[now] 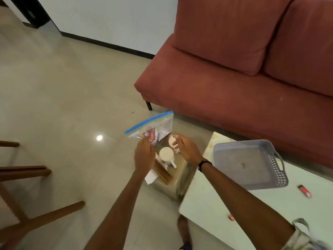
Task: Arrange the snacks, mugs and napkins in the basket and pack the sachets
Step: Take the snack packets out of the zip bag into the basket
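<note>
A clear zip bag (158,124) with a blue seal holds several sachets and stands tilted over a low glass stand (177,179). My left hand (144,156) grips the bag's lower edge. My right hand (187,147) curls round a white mug (173,140) at the stand's far side. A second white mug (166,155) with a handle stands between my hands. White napkins (150,176) and a brown box (163,173) lie beside it. The grey plastic basket (225,147) sits on the pale table to the right, with nothing in it.
A red sofa (225,73) fills the upper right. The pale table (212,204) carries a red packet (304,190) and a small red piece (231,217). Wooden chair legs (41,219) stand at the left. A bare foot (183,230) is on the tiled floor.
</note>
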A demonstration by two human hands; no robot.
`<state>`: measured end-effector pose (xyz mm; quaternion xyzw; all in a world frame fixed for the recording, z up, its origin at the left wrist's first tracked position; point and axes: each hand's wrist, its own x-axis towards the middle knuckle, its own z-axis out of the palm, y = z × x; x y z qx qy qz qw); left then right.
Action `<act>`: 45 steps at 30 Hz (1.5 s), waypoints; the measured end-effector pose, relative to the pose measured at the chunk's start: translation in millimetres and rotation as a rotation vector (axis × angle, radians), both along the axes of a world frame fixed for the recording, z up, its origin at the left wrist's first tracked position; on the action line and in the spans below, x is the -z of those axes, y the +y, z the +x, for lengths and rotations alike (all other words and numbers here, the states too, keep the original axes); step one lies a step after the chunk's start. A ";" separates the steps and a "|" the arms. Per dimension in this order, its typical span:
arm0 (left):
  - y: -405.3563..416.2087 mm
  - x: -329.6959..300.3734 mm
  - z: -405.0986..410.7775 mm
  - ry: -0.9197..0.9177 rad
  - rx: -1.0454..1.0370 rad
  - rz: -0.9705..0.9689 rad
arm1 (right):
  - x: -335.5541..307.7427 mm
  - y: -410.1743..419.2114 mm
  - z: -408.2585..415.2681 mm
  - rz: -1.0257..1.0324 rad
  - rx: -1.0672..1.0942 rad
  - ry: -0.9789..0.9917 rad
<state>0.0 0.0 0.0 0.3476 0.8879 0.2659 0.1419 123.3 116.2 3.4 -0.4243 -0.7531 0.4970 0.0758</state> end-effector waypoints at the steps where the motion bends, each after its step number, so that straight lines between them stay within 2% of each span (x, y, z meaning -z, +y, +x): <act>1: 6.0 4.1 -17.4 0.038 0.003 -0.018 | 4.8 1.1 -13.8 0.010 -0.012 0.002; 7: 45.1 42.2 -92.5 0.225 0.108 -0.120 | 27.9 12.5 -70.9 -0.017 -0.085 -0.026; 15: 81.9 75.2 -133.8 0.272 0.183 -0.293 | 60.8 21.8 -87.7 -0.144 -0.007 0.026; 20: 97.2 57.3 -133.8 0.203 0.093 -0.219 | 59.7 21.1 -79.2 -0.238 0.063 0.101; 24: 110.1 21.7 -126.8 0.165 0.001 -0.095 | 42.9 25.7 -71.7 -0.173 0.081 0.169; 27: 114.3 -9.7 -97.3 0.066 -0.056 0.072 | 22.1 30.4 -63.8 -0.185 0.135 0.259; 34: 117.3 -61.3 9.6 -0.235 -0.072 0.271 | -36.8 38.4 -7.1 -0.171 0.346 0.417; 37: 108.4 -72.7 74.3 -0.240 -0.098 0.321 | -56.9 39.3 41.5 -0.134 0.418 0.355; 41: 95.4 -82.4 176.5 -0.210 -0.052 0.325 | -73.6 35.6 124.5 -0.017 0.437 0.223; 45: 82.9 -89.6 278.3 -0.162 0.033 0.278 | -78.5 36.4 222.7 -0.006 0.444 0.145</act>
